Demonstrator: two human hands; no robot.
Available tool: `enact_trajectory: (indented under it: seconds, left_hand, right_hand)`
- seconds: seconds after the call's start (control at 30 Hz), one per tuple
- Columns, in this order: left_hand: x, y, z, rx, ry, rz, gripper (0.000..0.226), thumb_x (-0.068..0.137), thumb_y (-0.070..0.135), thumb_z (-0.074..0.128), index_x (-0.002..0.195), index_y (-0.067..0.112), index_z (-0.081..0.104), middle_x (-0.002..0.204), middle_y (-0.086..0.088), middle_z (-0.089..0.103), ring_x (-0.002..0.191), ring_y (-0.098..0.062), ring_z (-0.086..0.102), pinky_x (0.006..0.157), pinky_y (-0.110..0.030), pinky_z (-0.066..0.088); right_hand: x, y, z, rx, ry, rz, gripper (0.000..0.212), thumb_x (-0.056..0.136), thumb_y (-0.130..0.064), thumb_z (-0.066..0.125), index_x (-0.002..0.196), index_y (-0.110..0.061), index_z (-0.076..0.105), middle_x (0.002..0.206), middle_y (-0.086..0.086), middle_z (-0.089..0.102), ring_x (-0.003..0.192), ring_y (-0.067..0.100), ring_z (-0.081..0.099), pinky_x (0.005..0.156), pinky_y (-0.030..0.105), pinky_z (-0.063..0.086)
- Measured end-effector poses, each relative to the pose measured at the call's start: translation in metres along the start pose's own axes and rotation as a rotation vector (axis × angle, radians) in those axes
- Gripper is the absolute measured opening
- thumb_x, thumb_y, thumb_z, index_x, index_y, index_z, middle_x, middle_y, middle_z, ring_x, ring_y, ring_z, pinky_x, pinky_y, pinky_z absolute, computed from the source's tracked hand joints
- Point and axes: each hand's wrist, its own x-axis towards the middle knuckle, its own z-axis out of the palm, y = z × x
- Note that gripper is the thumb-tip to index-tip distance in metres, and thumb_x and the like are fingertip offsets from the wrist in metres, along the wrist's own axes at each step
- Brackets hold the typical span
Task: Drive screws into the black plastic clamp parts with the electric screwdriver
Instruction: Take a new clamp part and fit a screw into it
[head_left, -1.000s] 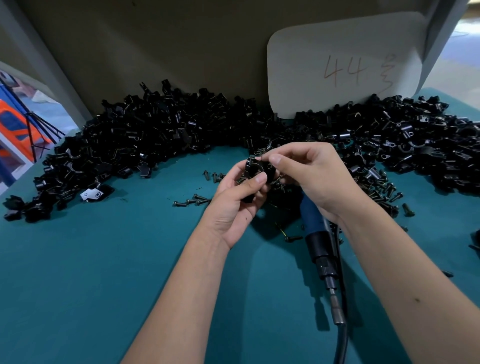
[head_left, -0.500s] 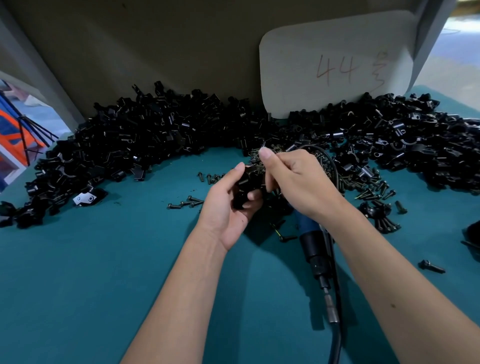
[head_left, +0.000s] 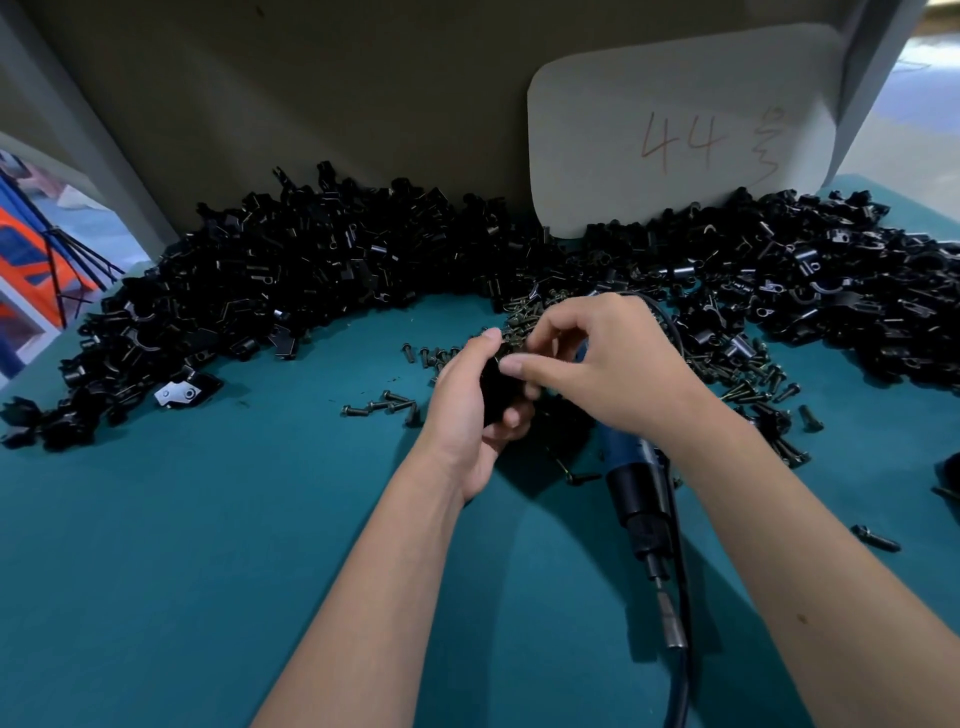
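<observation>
Head view: at 9 o'clock of centre the left hand (head_left: 470, 410) gripped a black plastic clamp part (head_left: 496, 387). Since a second earlier the right hand (head_left: 618, 366) had lowered, fingers pinched at it, apparently seating a screw. The blue-and-black electric screwdriver (head_left: 641, 488) lay unused at 5 o'clock.

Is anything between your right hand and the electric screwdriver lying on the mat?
Nothing visible does. The blue and black electric screwdriver lies on the teal mat directly under the right hand, partly hidden by it.
</observation>
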Motion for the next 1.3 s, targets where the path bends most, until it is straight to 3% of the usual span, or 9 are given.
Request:
enact_trajectory:
  seconds: [0.07, 0.13, 0.3, 0.4, 0.57, 0.77, 0.9, 1.03, 1.3]
  left_hand:
    - [-0.001, 0.001, -0.001, -0.037, -0.026, -0.048, 0.03, 0.106, 0.041, 0.045, 0.093, 0.014, 0.053, 0.062, -0.003, 0.048, 0.042, -0.009, 0.031, 0.035, -0.018, 0.022]
    - [0.0, 0.001, -0.003, -0.134, -0.087, -0.113, 0.033, 0.105, 0.042, 0.042, 0.082, 0.018, 0.044, 0.06, 0.001, 0.039, 0.04, -0.007, 0.027, 0.034, -0.018, 0.02]
    - [0.002, 0.003, -0.006, -0.311, -0.19, -0.202, 0.037, 0.105, 0.043, 0.038, 0.076, 0.021, 0.041, 0.057, 0.007, 0.032, 0.036, -0.003, 0.025, 0.029, -0.016, 0.021]
    - [0.002, 0.002, -0.006, -0.31, -0.199, -0.222, 0.038, 0.106, 0.046, 0.037, 0.077, 0.021, 0.04, 0.056, 0.008, 0.031, 0.035, -0.003, 0.024, 0.028, -0.016, 0.022]
    - [0.004, 0.001, -0.008, -0.27, -0.236, -0.217, 0.037, 0.105, 0.045, 0.038, 0.077, 0.022, 0.041, 0.06, 0.007, 0.025, 0.037, -0.004, 0.022, 0.03, -0.016, 0.022]
    - [0.002, 0.002, -0.008, -0.172, -0.215, -0.203, 0.049, 0.106, 0.042, 0.036, 0.062, 0.021, 0.047, 0.067, 0.003, 0.015, 0.042, -0.005, 0.02, 0.033, -0.016, 0.018]
    - [0.003, 0.006, -0.009, -0.012, -0.081, -0.109, 0.036, 0.107, 0.036, 0.038, 0.078, 0.016, 0.035, 0.058, 0.004, 0.031, 0.042, -0.008, 0.023, 0.034, -0.019, 0.016]
    - [0.002, 0.012, -0.014, 0.139, -0.057, -0.129, 0.032, 0.108, 0.036, 0.04, 0.084, 0.016, 0.032, 0.06, 0.002, 0.031, 0.042, -0.009, 0.022, 0.034, -0.019, 0.016]
    - [-0.005, 0.027, -0.027, 0.596, -0.156, -0.304, 0.026, 0.103, 0.033, 0.044, 0.08, 0.021, 0.04, 0.058, 0.004, 0.035, 0.041, -0.008, 0.024, 0.04, -0.015, 0.015]
  right_hand:
    - [0.001, 0.0, -0.003, -0.111, 0.152, 0.061, 0.044, 0.089, -0.061, 0.071, 0.067, -0.022, 0.066, 0.056, -0.007, 0.06, 0.054, 0.008, 0.054, 0.054, 0.027, 0.04]
    - [0.002, 0.004, -0.008, -0.431, 0.236, 0.189, 0.048, 0.093, -0.065, 0.062, 0.083, -0.018, 0.061, 0.072, -0.002, 0.063, 0.066, 0.021, 0.058, 0.059, 0.032, 0.038]
    - [-0.003, 0.01, -0.008, -0.733, -0.115, 0.543, 0.08, 0.078, -0.077, 0.07, 0.105, -0.014, 0.03, 0.095, 0.007, 0.046, 0.094, 0.035, 0.061, 0.068, 0.038, 0.039]
    - [0.001, 0.012, -0.007, -0.684, -0.119, 0.555, 0.08, 0.073, -0.07, 0.08, 0.102, -0.011, 0.034, 0.091, 0.005, 0.047, 0.082, 0.028, 0.055, 0.066, 0.035, 0.039]
    - [0.004, 0.021, -0.027, -0.137, -0.093, 0.568, 0.045, 0.074, -0.053, 0.09, 0.086, -0.016, 0.067, 0.072, 0.002, 0.07, 0.055, 0.016, 0.069, 0.041, 0.024, 0.048]
    - [0.005, 0.024, -0.05, 0.602, 0.162, 0.627, 0.07, 0.051, -0.057, 0.087, 0.1, -0.008, 0.071, 0.086, 0.003, 0.08, 0.083, 0.02, 0.074, 0.078, 0.035, 0.062]
    - [0.006, 0.023, -0.051, 0.957, 0.283, 0.625, 0.054, 0.069, -0.054, 0.084, 0.098, -0.012, 0.068, 0.069, -0.006, 0.075, 0.069, 0.013, 0.071, 0.073, 0.035, 0.065]
    - [0.009, 0.017, -0.039, 1.415, 0.413, 0.61, 0.047, 0.09, -0.047, 0.077, 0.105, -0.007, 0.059, 0.073, 0.005, 0.069, 0.066, 0.018, 0.07, 0.07, 0.036, 0.062]
    - [0.007, 0.008, -0.025, 1.357, 0.705, 0.484, 0.036, 0.091, -0.032, 0.081, 0.105, -0.013, 0.053, 0.068, -0.001, 0.058, 0.053, 0.013, 0.052, 0.055, 0.03, 0.051]
